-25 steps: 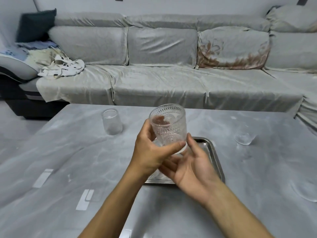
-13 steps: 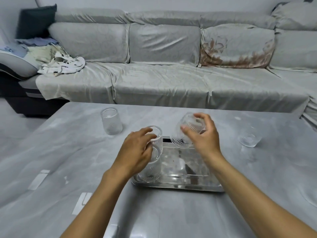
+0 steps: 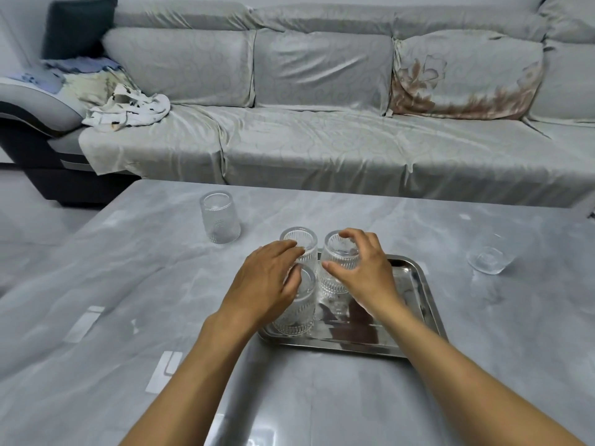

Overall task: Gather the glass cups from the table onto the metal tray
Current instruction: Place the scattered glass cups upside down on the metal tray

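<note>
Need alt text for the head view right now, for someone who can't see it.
Both hands rest on three glass cups at the left end of a metal tray, right hand gripping one, left hand touching two. Two more cups stand on the grey table.

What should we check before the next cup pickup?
1. Tray has free space: ok, right half bare.
2. Cups on tray upright: ok, three stand at its left end, near cup, far-left cup, far-right cup.
3. Right hand released its cup: not ok, fingers curl round the far-right cup.
4. Left hand free: cannot tell, it rests against the near cup.
5. Cups left on table: not ok, left cup and right cup remain.
</note>
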`<state>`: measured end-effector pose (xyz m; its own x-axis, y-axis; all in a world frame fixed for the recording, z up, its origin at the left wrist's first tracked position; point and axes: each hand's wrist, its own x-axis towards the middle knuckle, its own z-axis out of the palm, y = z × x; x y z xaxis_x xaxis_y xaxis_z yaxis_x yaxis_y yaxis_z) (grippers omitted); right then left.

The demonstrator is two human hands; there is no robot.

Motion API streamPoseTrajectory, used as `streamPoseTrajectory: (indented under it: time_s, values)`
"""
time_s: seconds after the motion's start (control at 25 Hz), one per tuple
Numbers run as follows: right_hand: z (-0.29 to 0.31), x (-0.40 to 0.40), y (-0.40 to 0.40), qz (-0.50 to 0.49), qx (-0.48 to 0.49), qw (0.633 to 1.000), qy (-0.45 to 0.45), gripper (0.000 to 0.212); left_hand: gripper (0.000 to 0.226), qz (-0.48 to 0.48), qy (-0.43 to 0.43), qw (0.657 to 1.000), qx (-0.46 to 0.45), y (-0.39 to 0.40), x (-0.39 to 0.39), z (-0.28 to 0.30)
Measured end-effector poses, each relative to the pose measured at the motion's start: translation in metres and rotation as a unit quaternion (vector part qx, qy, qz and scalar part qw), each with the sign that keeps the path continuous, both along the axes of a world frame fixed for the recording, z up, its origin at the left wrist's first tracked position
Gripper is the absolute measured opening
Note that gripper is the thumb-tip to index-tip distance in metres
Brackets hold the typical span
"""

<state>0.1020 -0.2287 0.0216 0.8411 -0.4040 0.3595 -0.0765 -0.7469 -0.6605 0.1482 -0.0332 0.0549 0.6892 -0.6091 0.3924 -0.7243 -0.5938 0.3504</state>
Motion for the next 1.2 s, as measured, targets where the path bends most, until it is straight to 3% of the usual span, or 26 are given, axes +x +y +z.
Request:
streamPoseTrajectory:
  time_s: [0.2, 0.4, 0.48, 0.64, 0.72, 0.84, 0.96, 1.04, 1.08, 1.2]
  values:
    - [0.000, -0.002, -0.001, 0.003, -0.036, 0.999, 0.026, 0.068, 0.036, -0.007, 0.009, 1.000, -0.003, 0.001, 0.000, -0.002]
    - [-0.001, -0.024, -0.006, 0.001, 0.085, 0.996, 0.022, 0.106, 0.043, 0.018, 0.033, 0.998, -0.048, 0.000, -0.004, 0.005]
    - [0.003, -0.053, -0.012, -0.022, 0.114, 0.993, 0.011, 0.100, 0.044, 0.011, 0.008, 0.997, -0.075, -0.006, -0.019, 0.013]
    - [0.020, -0.132, -0.033, -0.048, 0.102, 0.993, -0.026, 0.067, 0.053, -0.051, -0.012, 0.996, -0.079, -0.050, -0.087, 0.017]
    - [0.035, -0.160, -0.049, -0.109, 0.088, 0.987, -0.077, 0.064, 0.063, -0.049, 0.015, 0.995, -0.090, -0.074, -0.112, 0.016]
    - [0.057, -0.205, -0.084, -0.296, -0.019, 0.947, -0.122, 0.083, 0.075, -0.078, 0.056, 0.992, -0.078, -0.100, -0.139, 0.019]
    - [0.057, -0.240, -0.122, -0.422, -0.047, 0.903, 0.064, 0.096, 0.073, -0.102, 0.072, 0.989, -0.078, -0.110, -0.153, 0.020]
    - [0.046, -0.252, -0.141, -0.423, -0.004, 0.884, 0.199, 0.084, 0.068, -0.106, 0.070, 0.988, -0.083, -0.114, -0.158, 0.022]
    - [0.042, -0.256, -0.148, -0.414, 0.005, 0.883, 0.221, 0.068, 0.065, -0.104, 0.069, 0.989, -0.083, -0.113, -0.159, 0.022]
    - [0.038, -0.257, -0.152, -0.409, 0.004, 0.901, 0.143, 0.019, 0.047, -0.086, 0.115, 0.985, -0.093, -0.108, -0.160, 0.022]
